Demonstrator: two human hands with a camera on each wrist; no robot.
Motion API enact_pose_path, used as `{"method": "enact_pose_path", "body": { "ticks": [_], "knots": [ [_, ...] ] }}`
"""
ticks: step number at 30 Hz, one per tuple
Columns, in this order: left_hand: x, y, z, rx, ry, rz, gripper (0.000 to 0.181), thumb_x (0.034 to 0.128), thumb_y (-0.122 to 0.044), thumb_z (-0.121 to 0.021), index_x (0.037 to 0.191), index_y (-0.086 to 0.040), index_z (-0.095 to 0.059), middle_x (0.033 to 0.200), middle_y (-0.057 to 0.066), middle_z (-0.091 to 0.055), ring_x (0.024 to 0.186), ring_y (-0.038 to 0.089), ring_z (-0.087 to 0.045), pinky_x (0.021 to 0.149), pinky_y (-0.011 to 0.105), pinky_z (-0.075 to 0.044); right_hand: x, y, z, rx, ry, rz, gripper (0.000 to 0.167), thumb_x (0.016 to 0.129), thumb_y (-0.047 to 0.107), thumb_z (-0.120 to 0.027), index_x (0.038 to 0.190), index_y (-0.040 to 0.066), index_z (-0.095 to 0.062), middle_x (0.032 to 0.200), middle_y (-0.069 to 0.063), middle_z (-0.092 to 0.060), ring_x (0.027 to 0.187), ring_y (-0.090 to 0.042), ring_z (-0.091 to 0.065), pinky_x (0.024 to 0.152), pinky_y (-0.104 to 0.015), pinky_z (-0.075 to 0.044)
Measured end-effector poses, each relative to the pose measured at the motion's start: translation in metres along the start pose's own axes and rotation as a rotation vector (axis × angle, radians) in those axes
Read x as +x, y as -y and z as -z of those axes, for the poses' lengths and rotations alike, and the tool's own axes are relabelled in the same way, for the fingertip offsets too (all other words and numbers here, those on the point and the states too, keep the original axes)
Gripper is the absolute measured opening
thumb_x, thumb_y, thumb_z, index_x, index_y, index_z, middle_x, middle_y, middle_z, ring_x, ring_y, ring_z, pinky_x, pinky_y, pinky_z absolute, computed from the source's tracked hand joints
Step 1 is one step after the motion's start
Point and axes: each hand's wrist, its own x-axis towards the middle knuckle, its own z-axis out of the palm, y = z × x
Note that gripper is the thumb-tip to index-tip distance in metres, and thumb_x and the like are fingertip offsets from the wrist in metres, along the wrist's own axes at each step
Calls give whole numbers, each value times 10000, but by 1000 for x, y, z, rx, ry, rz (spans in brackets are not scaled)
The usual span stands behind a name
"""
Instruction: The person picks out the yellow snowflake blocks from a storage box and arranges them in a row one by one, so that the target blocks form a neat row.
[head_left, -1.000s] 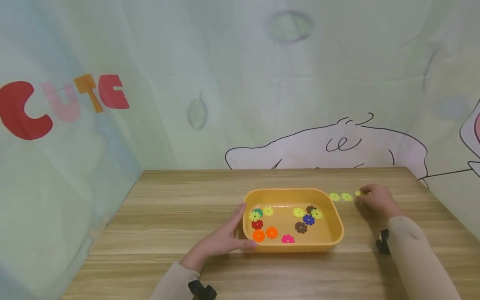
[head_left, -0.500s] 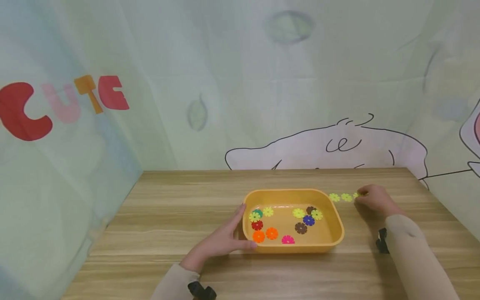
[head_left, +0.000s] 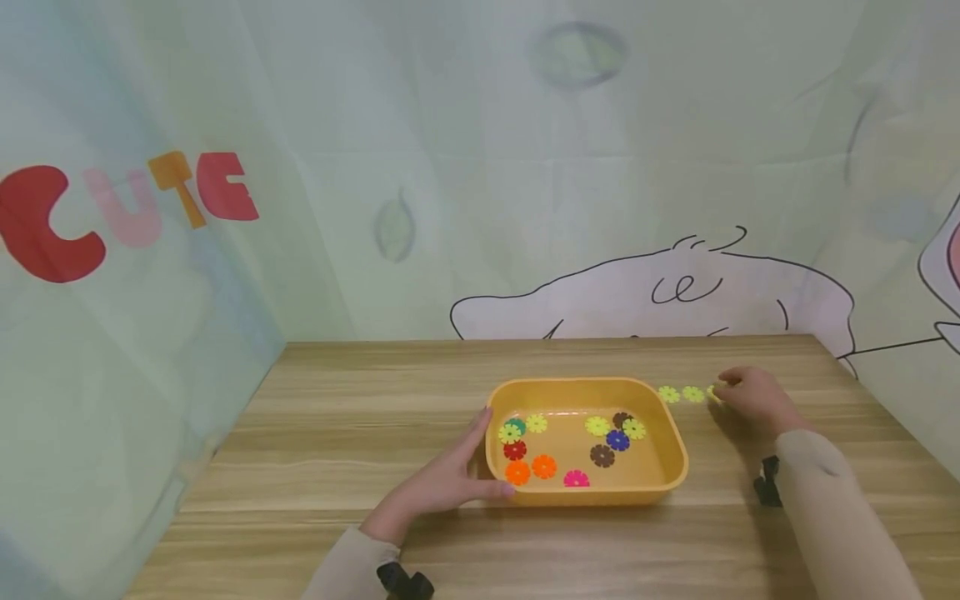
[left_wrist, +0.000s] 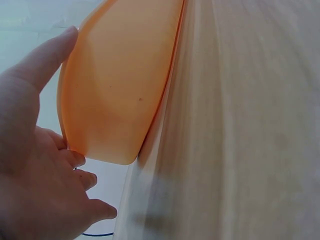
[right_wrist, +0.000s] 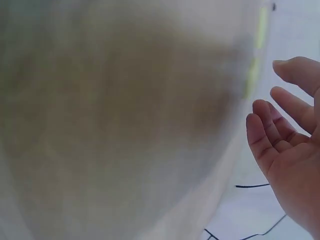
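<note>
My left hand point(head_left: 442, 479) holds the left end of a yellow-orange plastic tub point(head_left: 585, 497), thumb at the near corner and fingers at the far side. In the left wrist view, the thumb and fingertips meet the tub's rim point(left_wrist: 64, 120). My right hand point(head_left: 757, 398) is at the right end of a short row of yellow notched discs point(head_left: 693, 394). Its fingertips are by the rightmost yellow disc point(head_left: 712, 392), which they partly cover. In the right wrist view, thumb and fingers stand apart with nothing between them.
Inside the tub lie several notched discs: orange point(head_left: 544, 467), red point(head_left: 514, 450), blue point(head_left: 618, 440), brown point(head_left: 602, 456), pink point(head_left: 577, 478), yellow and green. The wooden table point(head_left: 360, 417) ends at a printed curtain point(head_left: 450, 167) behind.
My right fingers have loosened and lifted slightly off the rightmost yellow disc, which stays in line with the other two. My left hand and the tub have not moved.
</note>
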Motion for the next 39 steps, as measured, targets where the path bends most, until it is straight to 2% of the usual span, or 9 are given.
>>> {"method": "enact_pose_path", "body": {
  "ticks": [3, 8, 13, 17, 26, 34, 39],
  "knots": [
    [0, 0, 0, 4, -2, -3, 1116, 763, -485, -780, 1566, -204, -59, 1629, 38, -18, 1485, 305, -68, 1156, 585, -150, -2, 8, 9, 29, -17, -13, 474, 965, 214, -533, 1222, -183, -513, 1171, -400, -536, 1034, -519, -552, 833, -570, -502],
    [0, 0, 0, 6, -2, -7, 1123, 756, -490, -784, 1566, -202, -61, 1629, 40, -18, 1486, 299, -67, 1159, 579, -150, -4, 34, 24, 33, -77, 33, 512, 995, 297, -515, 1270, -135, -509, 1213, -358, -541, 1062, -482, -537, 843, -568, -503],
    [0, 2, 0, 18, -3, -6, 1134, 747, -513, -782, 1566, -205, -60, 1629, 56, -18, 1485, 301, -66, 1158, 577, -156, -10, 73, 33, 19, -112, 95, 459, 969, 285, -580, 1257, -72, -558, 1127, -268, -598, 967, -368, -559, 776, -478, -536],
    [1, 2, 1, 19, -6, -8, 1133, 750, -506, -782, 1566, -197, -60, 1629, 61, -16, 1485, 306, -62, 1159, 574, -153, -16, 98, 33, 30, -127, 166, 399, 947, 240, -621, 1222, -48, -593, 1056, -202, -624, 905, -295, -561, 734, -387, -526],
    [0, 0, 1, 7, -2, 3, 1122, 760, -492, -779, 1566, -185, -63, 1630, 42, -23, 1487, 301, -61, 1156, 583, -157, -22, 126, 9, 92, -124, 279, 329, 909, 168, -671, 1179, -17, -633, 1025, -142, -645, 886, -244, -608, 744, -310, -541],
    [0, 0, 1, 15, 1, -2, 1133, 752, -503, -781, 1566, -186, -59, 1629, 51, -19, 1486, 304, -64, 1160, 571, -158, -24, 135, -21, 131, -66, 328, 324, 874, 116, -701, 1159, -26, -645, 1069, -176, -646, 897, -241, -621, 813, -426, -565],
    [0, 0, 0, 14, 0, 1, 1137, 746, -513, -781, 1566, -191, -63, 1629, 46, -24, 1486, 305, -64, 1157, 579, -157, -21, 135, -37, 184, -14, 329, 325, 865, 108, -710, 1148, -37, -646, 1058, -164, -643, 915, -237, -618, 827, -406, -562]
  ]
}}
